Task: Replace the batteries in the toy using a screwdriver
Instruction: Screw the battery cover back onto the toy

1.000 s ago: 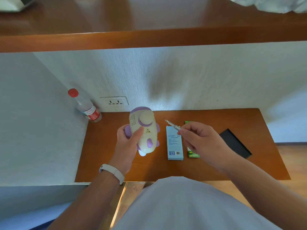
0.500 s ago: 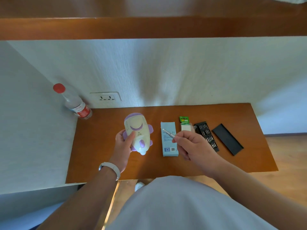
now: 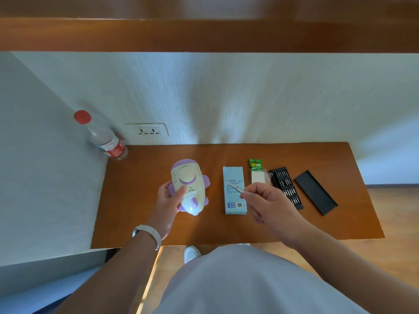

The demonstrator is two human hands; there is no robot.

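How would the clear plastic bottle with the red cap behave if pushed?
The clear plastic bottle with the red cap stands tall on a narrow base, so a push would probably tip it. Its round body would likely roll afterwards. Its fill level is unclear, so weight is uncertain.

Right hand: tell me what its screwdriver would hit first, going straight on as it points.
Likely the toy in the left hand; the screwdriver aims that way over the blue box, though depth is unclear.

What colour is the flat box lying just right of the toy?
Light blue; the flat rectangular cardboard box shows best in the head view.
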